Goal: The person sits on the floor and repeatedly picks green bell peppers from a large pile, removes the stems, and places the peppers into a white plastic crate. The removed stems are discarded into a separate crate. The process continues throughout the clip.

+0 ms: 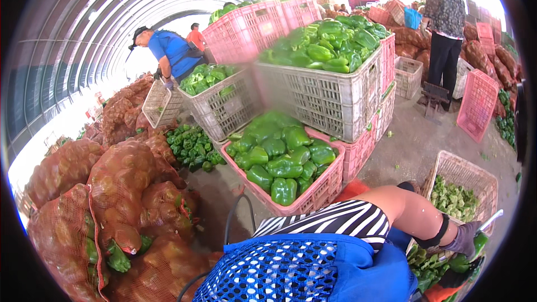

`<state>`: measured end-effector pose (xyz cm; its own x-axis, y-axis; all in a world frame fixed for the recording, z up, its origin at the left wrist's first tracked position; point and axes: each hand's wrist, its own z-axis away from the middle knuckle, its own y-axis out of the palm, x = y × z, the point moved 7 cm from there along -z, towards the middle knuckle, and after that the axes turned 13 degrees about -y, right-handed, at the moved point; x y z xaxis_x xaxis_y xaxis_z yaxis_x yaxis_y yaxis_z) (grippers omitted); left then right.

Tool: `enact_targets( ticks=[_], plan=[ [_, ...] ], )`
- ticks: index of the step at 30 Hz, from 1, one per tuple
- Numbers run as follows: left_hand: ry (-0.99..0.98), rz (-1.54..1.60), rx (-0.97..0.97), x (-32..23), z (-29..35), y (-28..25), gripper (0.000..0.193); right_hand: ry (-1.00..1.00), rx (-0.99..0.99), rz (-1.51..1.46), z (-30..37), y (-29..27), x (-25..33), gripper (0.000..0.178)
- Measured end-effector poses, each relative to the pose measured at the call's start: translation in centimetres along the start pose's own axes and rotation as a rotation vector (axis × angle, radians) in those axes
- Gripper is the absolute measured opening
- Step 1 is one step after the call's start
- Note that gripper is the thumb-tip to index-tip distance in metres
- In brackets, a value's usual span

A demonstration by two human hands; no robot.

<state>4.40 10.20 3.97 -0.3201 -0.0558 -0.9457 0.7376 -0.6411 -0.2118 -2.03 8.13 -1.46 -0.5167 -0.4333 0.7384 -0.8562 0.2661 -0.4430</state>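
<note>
My left arm, in a black-and-white striped sleeve with a black band at the wrist, reaches to the lower right. Its grey-gloved left hand [465,240] is closed on a green bell pepper [480,242], partly hidden. A thin pale strip [491,221], perhaps a blade, sticks up beside that pepper; what holds it does not show. Just below the glove is another green pepper [460,263], above a heap of peppers [425,268]. An orange and black patch [447,292] at the lower rim is too cut off to make out. I cannot make out my right hand.
A pink crate of bell peppers [310,206] stands left of my arm, by stacked full crates [313,92]. A crate of green scraps [490,182] lies right. Red mesh sacks [120,184] pile up left. Two people, one in blue [174,50], one in dark patterned clothes [446,8], stand beyond.
</note>
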Motion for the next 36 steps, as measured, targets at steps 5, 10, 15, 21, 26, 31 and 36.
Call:
enact_targets(
  ticks=[5,10,15,21,26,31,36],
  plan=[
    [0.024,0.060,-0.007,-1.1,1.4,-0.9,0.038,0.010,0.020,0.030,0.0,-0.2,-1.2,0.042],
    [0.062,0.146,0.003,-1.7,2.4,-1.8,0.038,0.026,0.025,0.070,-0.1,-1.4,-2.1,0.042],
    [0.091,0.226,0.036,-2.8,3.3,-2.7,0.039,0.057,0.018,0.098,0.0,-2.4,-3.4,0.042],
    [0.125,0.316,0.084,-3.8,3.5,-2.8,0.039,0.074,0.005,0.124,-0.6,-4.0,-4.7,0.043],
    [0.141,0.391,0.135,-4.1,4.0,-2.4,0.040,0.094,-0.020,0.136,1.3,-4.8,-1.4,0.043],
    [0.167,0.478,0.231,-5.2,3.4,-1.6,0.041,0.034,-0.054,0.052,2.4,-7.2,-1.2,0.044],
    [0.165,0.580,0.358,-5.9,3.9,0.2,0.044,0.012,-0.151,-0.031,6.3,-13.5,-5.0,0.045]
  ],
)
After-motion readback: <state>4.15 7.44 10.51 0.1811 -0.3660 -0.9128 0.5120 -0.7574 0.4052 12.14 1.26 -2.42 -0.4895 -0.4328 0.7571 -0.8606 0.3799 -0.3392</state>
